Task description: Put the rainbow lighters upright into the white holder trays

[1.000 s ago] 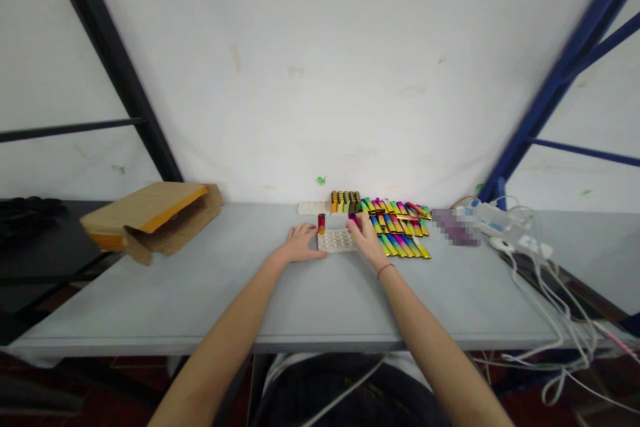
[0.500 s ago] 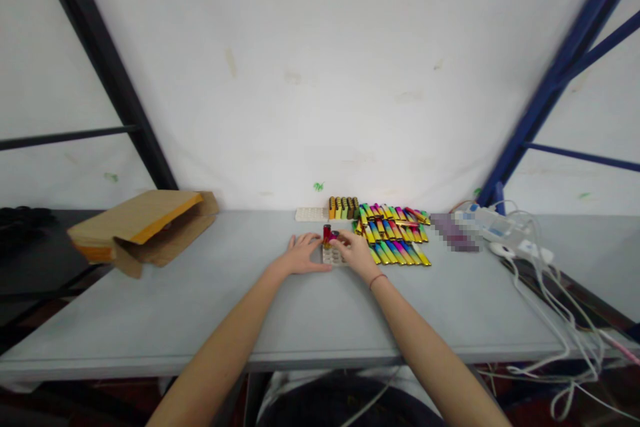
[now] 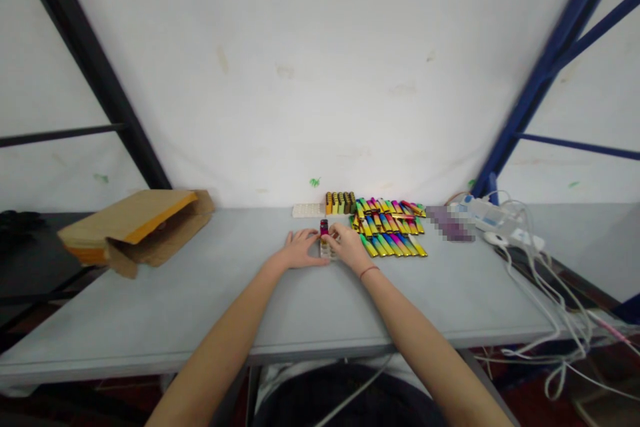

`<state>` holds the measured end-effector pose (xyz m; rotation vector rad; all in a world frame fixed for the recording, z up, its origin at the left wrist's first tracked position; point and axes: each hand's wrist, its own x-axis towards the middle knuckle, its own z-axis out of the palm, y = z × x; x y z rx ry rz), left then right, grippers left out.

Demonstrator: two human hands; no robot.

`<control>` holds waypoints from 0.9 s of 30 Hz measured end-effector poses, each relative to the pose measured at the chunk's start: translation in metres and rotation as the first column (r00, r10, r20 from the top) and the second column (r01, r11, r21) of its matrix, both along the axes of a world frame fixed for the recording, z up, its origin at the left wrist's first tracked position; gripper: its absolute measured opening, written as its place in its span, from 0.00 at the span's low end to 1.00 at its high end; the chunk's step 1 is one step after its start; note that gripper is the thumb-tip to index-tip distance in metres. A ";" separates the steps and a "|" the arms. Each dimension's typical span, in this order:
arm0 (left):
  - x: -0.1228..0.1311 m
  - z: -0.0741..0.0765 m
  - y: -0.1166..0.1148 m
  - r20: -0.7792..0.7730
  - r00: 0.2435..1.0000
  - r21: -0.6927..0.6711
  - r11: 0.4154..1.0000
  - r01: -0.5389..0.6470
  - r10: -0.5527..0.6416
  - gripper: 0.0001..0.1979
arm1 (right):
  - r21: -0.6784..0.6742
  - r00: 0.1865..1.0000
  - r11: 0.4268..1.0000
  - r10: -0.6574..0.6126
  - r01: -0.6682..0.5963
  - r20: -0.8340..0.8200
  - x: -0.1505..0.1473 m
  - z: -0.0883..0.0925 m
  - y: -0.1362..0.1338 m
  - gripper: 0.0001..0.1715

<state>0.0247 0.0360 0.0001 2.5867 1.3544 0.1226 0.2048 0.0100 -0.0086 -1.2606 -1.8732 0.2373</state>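
A small pale tray with holes (image 3: 326, 251) lies on the table between my hands. In its far left part stands a shiny dark red tube with a dark top (image 3: 324, 228). My left hand (image 3: 299, 250) is open around the tray's left side, thumb along the near edge and fingers reaching beyond it. My right hand (image 3: 345, 244) comes over the tray from the right, thumb and fingers closed at the red tube. The fingers partly cover the holes and what they pinch. Right of it lie rows of shiny rainbow-and-gold tubes (image 3: 387, 223).
Behind my hands stand a filled block of upright tubes (image 3: 341, 203) and another pale holed tray (image 3: 308, 211). An open cardboard box (image 3: 135, 227) lies left. A power strip (image 3: 493, 213) and tangled white cables (image 3: 540, 273) occupy the right. A wall (image 3: 320, 80) rises behind the table.
My right hand has shifted slightly left over the tray, its fingertips now close against the standing red tube. My left hand keeps its place at the tray. The view has shifted slightly.
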 end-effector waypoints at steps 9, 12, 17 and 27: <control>-0.001 0.005 0.003 -0.013 1.000 -0.019 1.000 -0.004 0.004 0.45 | -0.126 0.878 0.920 -0.303 0.371 0.370 0.058 0.028 -0.012 0.09; -0.005 0.008 0.003 -0.025 1.000 -0.031 0.999 -0.019 0.019 0.47 | -0.203 0.794 0.834 -0.371 0.513 0.481 0.063 0.033 -0.019 0.10; -0.007 0.010 0.003 -0.058 0.998 -0.043 0.998 -0.037 0.035 0.46 | -0.185 0.696 0.765 -0.420 0.617 0.582 0.040 0.033 -0.027 0.16; -0.007 0.007 0.003 -0.079 0.996 -0.022 0.999 -0.033 0.031 0.47 | -0.203 0.698 0.807 -0.318 0.554 0.642 0.036 0.026 -0.024 0.19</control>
